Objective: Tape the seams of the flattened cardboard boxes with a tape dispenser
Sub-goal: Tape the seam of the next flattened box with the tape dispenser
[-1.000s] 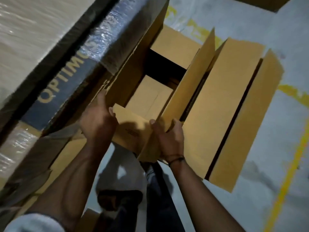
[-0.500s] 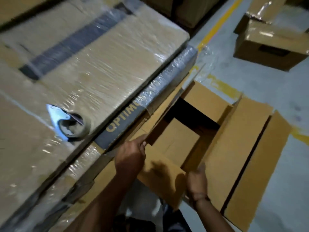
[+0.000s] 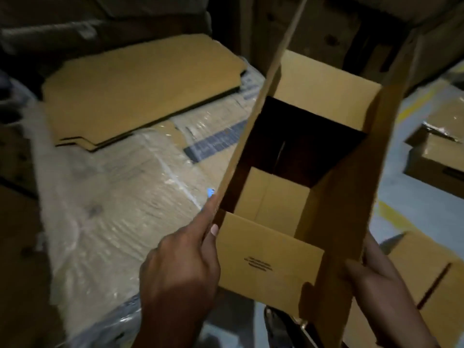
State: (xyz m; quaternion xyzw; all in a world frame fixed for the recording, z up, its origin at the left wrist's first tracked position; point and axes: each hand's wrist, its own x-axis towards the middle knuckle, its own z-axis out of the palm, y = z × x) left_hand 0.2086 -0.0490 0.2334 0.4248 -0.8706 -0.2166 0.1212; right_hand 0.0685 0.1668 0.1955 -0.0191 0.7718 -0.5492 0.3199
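Note:
I hold an opened brown cardboard box [image 3: 273,257] with its flaps standing up and its dark inside facing me. My left hand [image 3: 185,259] pinches the left long flap, index finger stretched along the outside and thumb on the inside. At the lower right, my right hand [image 3: 371,277] grips the right long flap, thumb on its inner face and fingers behind. Only a small blue corner of the tape dispenser [image 3: 210,192] shows, just behind the left flap on the wrapped pallet. A stack of flattened cardboard boxes [image 3: 140,89] lies on that pallet further back.
The plastic-wrapped pallet load [image 3: 108,197] fills the left side. More brown boxes [image 3: 437,159] sit on the grey floor at right, beside yellow floor lines [image 3: 391,212]. Stacked cartons [image 3: 326,28] stand behind.
The box has come up off the floor and closer to me, and the view has tilted up. The tape dispenser, plain on the pallet before, is now almost hidden behind the left flap.

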